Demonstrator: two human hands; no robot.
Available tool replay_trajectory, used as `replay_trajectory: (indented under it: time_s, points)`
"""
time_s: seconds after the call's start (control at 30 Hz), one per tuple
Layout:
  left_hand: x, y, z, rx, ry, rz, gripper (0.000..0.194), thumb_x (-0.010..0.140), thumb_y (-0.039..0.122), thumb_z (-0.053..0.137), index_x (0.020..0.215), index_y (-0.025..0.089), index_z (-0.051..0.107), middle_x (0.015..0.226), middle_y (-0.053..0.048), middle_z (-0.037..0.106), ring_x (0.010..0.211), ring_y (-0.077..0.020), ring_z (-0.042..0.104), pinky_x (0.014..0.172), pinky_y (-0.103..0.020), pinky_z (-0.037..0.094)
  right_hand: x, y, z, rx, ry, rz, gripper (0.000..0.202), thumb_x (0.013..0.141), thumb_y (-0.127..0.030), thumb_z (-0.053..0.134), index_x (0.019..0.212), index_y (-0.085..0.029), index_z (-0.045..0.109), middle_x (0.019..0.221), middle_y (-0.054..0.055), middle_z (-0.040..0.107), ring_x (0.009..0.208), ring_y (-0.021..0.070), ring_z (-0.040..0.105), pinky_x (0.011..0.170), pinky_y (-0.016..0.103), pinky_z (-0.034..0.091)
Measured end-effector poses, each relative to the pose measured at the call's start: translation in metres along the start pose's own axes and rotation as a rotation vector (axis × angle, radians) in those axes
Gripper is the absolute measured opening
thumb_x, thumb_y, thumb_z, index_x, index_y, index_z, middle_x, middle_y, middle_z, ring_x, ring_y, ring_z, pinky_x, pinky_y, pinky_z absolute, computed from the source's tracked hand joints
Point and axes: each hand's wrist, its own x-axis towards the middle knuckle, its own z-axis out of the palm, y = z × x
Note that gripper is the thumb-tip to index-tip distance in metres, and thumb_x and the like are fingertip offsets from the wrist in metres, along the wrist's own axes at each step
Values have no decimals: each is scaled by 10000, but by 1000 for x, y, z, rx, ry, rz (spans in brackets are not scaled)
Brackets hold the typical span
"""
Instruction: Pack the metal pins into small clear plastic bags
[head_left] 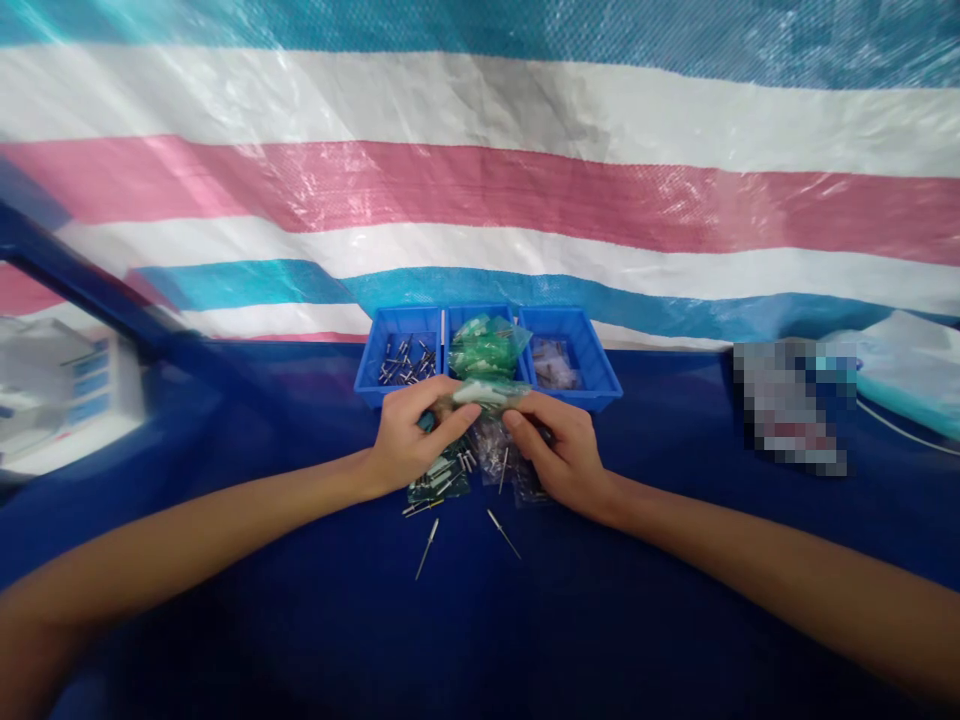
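Between them, my left hand [416, 430] and my right hand [561, 445] pinch a small clear plastic bag [491, 393], thumbs toward each other. Something pale shows in the bag, too small to make out. Below the hands lie filled bags: one of pop rivets [439, 475] by my left hand, and a clear bag [491, 450] in the middle. Loose pop rivets lie nearer me, one at the left [427, 548] and one at the right [503, 534]. The fingers hide part of the pile.
Three joined blue bins stand behind the hands: the left bin [361, 385] with loose rivets, the middle one with green plastic bags [484, 345], the right bin [600, 375] with clear packets. A white box [112, 390] stands far left; a light-blue bundle [907, 375] lies right. Striped sheeting [480, 190] hangs behind.
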Motion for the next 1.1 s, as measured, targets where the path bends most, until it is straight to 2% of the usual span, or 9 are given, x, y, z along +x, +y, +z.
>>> replay_trajectory:
  time_s: [0.2, 0.27, 0.37, 0.47, 0.63, 0.73, 0.9, 1.0, 1.1]
  points:
    - [7, 3, -10, -55, 215, -51, 72, 817, 239, 520, 816, 180, 560, 611, 34, 500, 478, -50, 441, 444, -191, 391, 0, -2, -1, 50, -9, 41, 196, 883, -196, 408, 852, -162, 598, 606, -17, 519, 511, 85, 470, 517, 222, 390]
    - [9, 3, -10, -54, 234, -60, 92, 832, 252, 490, 814, 178, 541, 657, 22, 507, 491, -53, 444, 453, -203, 397, 0, -2, 0, 60, -9, 60, 189, 882, -198, 409, 851, -166, 593, 590, -24, 505, 491, 80, 457, 495, 219, 381]
    - [9, 3, -9, -17, 115, -42, 92, 816, 246, 504, 785, 166, 535, 647, 20, 506, 488, -53, 439, 454, -204, 388, -2, -1, 1, 129, -6, 91, 145, 869, -207, 441, 957, -181, 552, 605, -38, 494, 469, 70, 436, 451, 202, 362]
    - [9, 2, -6, 31, -19, 59, 83, 790, 218, 518, 742, 153, 540, 617, 12, 522, 512, -67, 462, 471, -203, 391, -3, 2, 3, 202, 37, 77, 233, 839, -213, 505, 1069, -198, 473, 670, -41, 492, 508, 67, 452, 462, 194, 381]
    - [16, 3, -8, 106, -46, 195, 36, 761, 157, 526, 766, 128, 547, 681, -19, 561, 533, -67, 473, 503, -201, 406, -3, 4, 4, 227, 68, 105, 232, 837, -197, 516, 1062, -209, 461, 688, -49, 464, 508, 51, 438, 459, 184, 370]
    - [26, 1, -13, 221, -107, 186, 67, 775, 165, 502, 765, 131, 559, 641, -1, 547, 487, -56, 414, 475, -187, 373, -3, 5, 5, 261, 90, 123, 193, 865, -205, 473, 1057, -212, 464, 689, -51, 461, 478, 40, 412, 441, 183, 349]
    - [39, -5, -20, 536, -349, 126, 194, 814, 223, 417, 786, 137, 589, 681, -14, 571, 568, -86, 482, 495, -191, 357, -2, 5, 6, 285, 125, 184, 164, 886, -243, 440, 1039, -203, 484, 685, -42, 444, 476, 47, 407, 433, 197, 338]
    - [42, -6, -20, 705, -417, 149, 221, 820, 241, 396, 818, 143, 595, 728, -23, 594, 603, -101, 514, 470, -192, 317, -2, 5, 6, 279, 121, 180, 155, 889, -244, 435, 1028, -202, 490, 686, -40, 446, 480, 50, 408, 437, 202, 342]
    - [46, -2, -21, 840, -451, 187, 214, 815, 237, 396, 800, 152, 591, 734, -19, 599, 537, -97, 495, 432, -206, 243, -3, 5, 6, 272, 115, 176, 149, 893, -251, 428, 1017, -203, 494, 690, -37, 451, 485, 52, 412, 436, 202, 341]
